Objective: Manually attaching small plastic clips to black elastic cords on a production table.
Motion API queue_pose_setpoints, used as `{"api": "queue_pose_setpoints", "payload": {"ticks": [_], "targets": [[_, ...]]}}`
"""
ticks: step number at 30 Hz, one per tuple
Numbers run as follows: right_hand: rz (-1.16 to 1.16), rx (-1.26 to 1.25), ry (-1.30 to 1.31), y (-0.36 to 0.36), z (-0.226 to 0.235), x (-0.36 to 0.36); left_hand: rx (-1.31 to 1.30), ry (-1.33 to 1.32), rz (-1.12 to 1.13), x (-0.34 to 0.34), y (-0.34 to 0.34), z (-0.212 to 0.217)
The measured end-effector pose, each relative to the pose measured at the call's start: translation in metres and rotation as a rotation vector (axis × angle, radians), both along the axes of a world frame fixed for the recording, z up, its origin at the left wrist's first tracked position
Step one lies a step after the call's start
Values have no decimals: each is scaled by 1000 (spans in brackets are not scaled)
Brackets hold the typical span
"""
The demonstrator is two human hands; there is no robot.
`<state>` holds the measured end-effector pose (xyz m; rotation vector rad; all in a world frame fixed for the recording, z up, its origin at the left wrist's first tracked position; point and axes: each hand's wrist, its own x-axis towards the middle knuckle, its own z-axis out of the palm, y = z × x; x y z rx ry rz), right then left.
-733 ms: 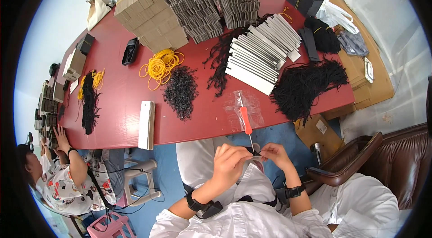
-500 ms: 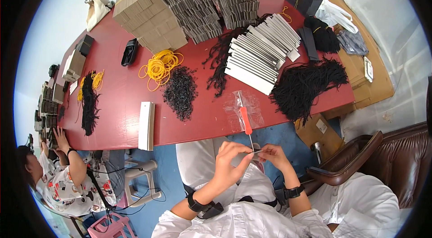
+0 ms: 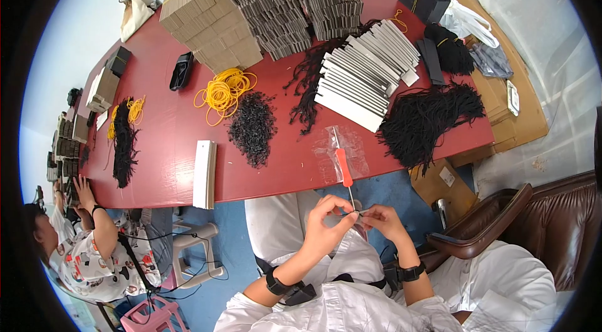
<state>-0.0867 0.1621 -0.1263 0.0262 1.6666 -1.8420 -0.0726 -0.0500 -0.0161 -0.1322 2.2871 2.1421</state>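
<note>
A red-handled tool (image 3: 344, 169) with a thin metal shaft at both ends lies over the table's front edge, on a piece of clear plastic (image 3: 359, 155). Its near shaft reaches down to my fingers. My left hand (image 3: 323, 226) is closed in a pinch at the shaft's tip, with thumb and forefinger on a small, thin dark piece. From the other side my right hand (image 3: 384, 220) pinches the same spot. What exactly the fingers hold is too small to name. Both hands are in front of the table, above my lap.
On the red table (image 3: 291, 175) lie white strips (image 3: 351, 103), black cords (image 3: 429, 118), small black pieces (image 3: 252, 131), yellow bands (image 3: 226, 90) and a white card stack (image 3: 204, 175). Tall cardboard stacks (image 3: 216, 24) stand behind. A co-worker (image 3: 103, 241) sits at left; a brown chair (image 3: 501, 219) stands at right.
My left hand has shifted slightly right, its fingers curling closer round the shaft's tip. The right hand stays nearly in place, still pinching.
</note>
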Motion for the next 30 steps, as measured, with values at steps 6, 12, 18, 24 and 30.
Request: {"api": "queue_pose_setpoints", "payload": {"ticks": [6,12,18,24,30], "targets": [[-55,11,52,10,31,1,134,-83,-57,2,-1,2],[-112,-143,-49,13,79,7,374,-168,-73,4,-10,3],[-104,-185,245,-7,104,7,413,-135,-144,12,-13,7],[-236,144,574,-43,119,12,50,75,-244,21,-8,28],[-205,-35,305,-36,118,13,-297,363,-245,15,-18,42]]}}
